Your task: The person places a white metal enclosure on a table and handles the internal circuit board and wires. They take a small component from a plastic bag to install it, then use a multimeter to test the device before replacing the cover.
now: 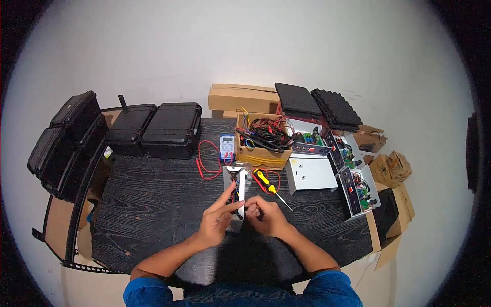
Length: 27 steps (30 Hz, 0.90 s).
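A narrow white metal enclosure (242, 190) with wires inside stands at the near middle of the table. My left hand (216, 221) grips it from the left; the index finger reaches over the wires and another finger extends to the right wall. My right hand (267, 217) is at the enclosure's right side, fingers curled and pinched together near the wall. Whatever those fingertips hold, if anything, is hidden. Just beyond the enclosure lies a blue and white multimeter (227, 147) with red leads. To the right rests a yellow and black screwdriver (265, 180), its shaft pointing toward me.
A cardboard box (262, 159) of tangled cables stands behind. Open white enclosures with green boards (359, 192) line the right, beside a white metal cover (312, 175). Black hard cases (172, 128) occupy the left and back of the dark table (148, 204). Foam sheets (335, 108) lie back right.
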Each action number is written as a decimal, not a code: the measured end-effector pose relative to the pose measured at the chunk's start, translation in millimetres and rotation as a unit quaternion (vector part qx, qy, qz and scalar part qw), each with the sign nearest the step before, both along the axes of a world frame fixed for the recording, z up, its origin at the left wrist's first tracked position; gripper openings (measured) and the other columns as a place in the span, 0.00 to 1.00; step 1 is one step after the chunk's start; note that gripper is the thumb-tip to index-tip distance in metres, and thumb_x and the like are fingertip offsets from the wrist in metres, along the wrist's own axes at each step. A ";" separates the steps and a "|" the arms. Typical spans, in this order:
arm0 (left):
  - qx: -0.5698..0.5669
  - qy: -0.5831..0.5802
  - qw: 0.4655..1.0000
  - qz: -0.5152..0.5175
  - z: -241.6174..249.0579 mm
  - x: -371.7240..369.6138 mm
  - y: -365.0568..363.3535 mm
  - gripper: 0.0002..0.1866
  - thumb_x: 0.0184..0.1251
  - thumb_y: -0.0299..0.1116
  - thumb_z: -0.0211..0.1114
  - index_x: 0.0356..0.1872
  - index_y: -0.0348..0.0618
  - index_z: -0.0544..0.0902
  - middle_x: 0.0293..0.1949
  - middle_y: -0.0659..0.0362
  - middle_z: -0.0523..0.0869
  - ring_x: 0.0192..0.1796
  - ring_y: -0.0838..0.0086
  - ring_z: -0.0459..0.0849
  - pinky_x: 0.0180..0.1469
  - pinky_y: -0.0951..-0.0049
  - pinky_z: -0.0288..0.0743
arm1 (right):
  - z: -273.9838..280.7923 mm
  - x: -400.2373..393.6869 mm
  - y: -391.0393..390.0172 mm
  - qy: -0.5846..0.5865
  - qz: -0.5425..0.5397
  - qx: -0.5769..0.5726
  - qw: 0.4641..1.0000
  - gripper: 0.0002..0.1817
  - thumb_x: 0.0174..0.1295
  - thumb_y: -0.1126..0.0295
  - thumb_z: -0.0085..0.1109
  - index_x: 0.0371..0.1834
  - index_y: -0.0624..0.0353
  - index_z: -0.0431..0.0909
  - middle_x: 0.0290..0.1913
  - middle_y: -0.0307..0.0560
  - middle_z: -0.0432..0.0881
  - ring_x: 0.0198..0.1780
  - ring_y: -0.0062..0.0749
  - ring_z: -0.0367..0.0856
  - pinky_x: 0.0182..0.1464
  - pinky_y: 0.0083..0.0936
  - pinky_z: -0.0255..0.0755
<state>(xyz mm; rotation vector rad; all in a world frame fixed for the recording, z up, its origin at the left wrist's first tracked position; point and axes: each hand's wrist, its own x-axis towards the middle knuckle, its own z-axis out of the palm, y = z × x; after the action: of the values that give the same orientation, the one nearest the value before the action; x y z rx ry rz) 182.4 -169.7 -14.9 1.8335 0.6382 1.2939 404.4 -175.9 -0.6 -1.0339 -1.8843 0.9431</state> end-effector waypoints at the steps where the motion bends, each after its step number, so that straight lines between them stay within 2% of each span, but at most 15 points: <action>1: 0.005 0.009 1.000 0.007 0.9 -0.4 -0.1 0.28 0.87 0.49 0.47 0.64 0.35 0.84 0.79 0.30 0.62 0.76 0.47 0.72 0.73 0.59 0.67 | -5.7 1.2 2.2 0.003 0.011 0.019 1.000 0.12 0.64 0.81 0.66 0.48 0.59 0.79 0.29 0.38 0.80 0.31 0.19 0.78 0.35 0.22 0.72; 5: 0.010 0.015 1.000 0.016 -0.1 -0.3 0.2 0.27 0.87 0.48 0.48 0.64 0.38 0.85 0.79 0.32 0.63 0.54 0.65 0.89 0.57 0.67 0.79 | -16.8 8.4 9.9 -0.047 0.063 0.125 0.989 0.14 0.64 0.83 0.66 0.51 0.60 0.78 0.29 0.37 0.80 0.31 0.18 0.77 0.35 0.21 0.72; 8: 0.056 0.001 0.998 0.026 -7.5 2.0 5.4 0.26 0.87 0.49 0.48 0.65 0.40 0.85 0.80 0.33 0.64 0.38 0.79 0.85 0.44 0.72 0.79 | -12.3 4.6 5.7 -0.017 0.019 0.034 0.999 0.14 0.64 0.83 0.65 0.52 0.61 0.78 0.29 0.37 0.80 0.30 0.17 0.77 0.35 0.21 0.72; 11: 0.021 0.005 1.000 0.014 -2.5 0.2 2.1 0.27 0.87 0.49 0.48 0.65 0.40 0.85 0.80 0.33 0.64 0.35 0.80 0.84 0.43 0.72 0.79 | -7.3 1.4 3.4 0.011 -0.001 0.020 1.000 0.14 0.65 0.83 0.65 0.52 0.60 0.78 0.29 0.37 0.81 0.30 0.17 0.77 0.35 0.21 0.72; 17: 0.030 0.003 0.999 0.015 -4.2 0.5 2.9 0.26 0.87 0.49 0.48 0.65 0.41 0.85 0.79 0.32 0.64 0.32 0.82 0.82 0.42 0.72 0.78 | -19.3 2.2 5.6 -0.004 0.017 0.037 0.999 0.12 0.67 0.82 0.64 0.52 0.60 0.78 0.29 0.37 0.79 0.29 0.18 0.75 0.35 0.22 0.72; 24: 0.046 0.027 0.998 0.029 -7.4 -0.4 6.3 0.27 0.87 0.49 0.49 0.65 0.39 0.85 0.79 0.32 0.64 0.48 0.69 0.89 0.53 0.68 0.79 | -14.6 0.3 3.9 -0.003 0.008 0.045 0.999 0.10 0.69 0.81 0.64 0.50 0.60 0.78 0.28 0.37 0.77 0.29 0.20 0.73 0.35 0.23 0.71; 26: -0.010 0.010 1.000 0.014 0.6 -0.5 -1.2 0.27 0.87 0.49 0.49 0.65 0.39 0.85 0.79 0.33 0.65 0.48 0.69 0.89 0.53 0.68 0.79 | -16.5 0.1 3.7 -0.003 0.003 0.042 0.999 0.09 0.69 0.80 0.64 0.50 0.59 0.78 0.28 0.38 0.77 0.30 0.20 0.74 0.35 0.23 0.72; 27: 0.016 0.004 1.000 0.018 -1.9 0.5 0.9 0.27 0.87 0.49 0.49 0.65 0.39 0.85 0.79 0.33 0.65 0.45 0.72 0.88 0.51 0.69 0.79 | -14.0 -1.6 2.6 0.007 -0.003 0.031 1.000 0.09 0.69 0.80 0.64 0.49 0.60 0.78 0.28 0.38 0.76 0.30 0.20 0.74 0.35 0.23 0.72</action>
<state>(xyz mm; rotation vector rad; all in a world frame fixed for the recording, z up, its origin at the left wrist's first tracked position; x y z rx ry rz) 182.9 -168.8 -16.8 1.8620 0.6619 1.3276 402.7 -173.3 -14.6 -0.9939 -1.8854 0.8817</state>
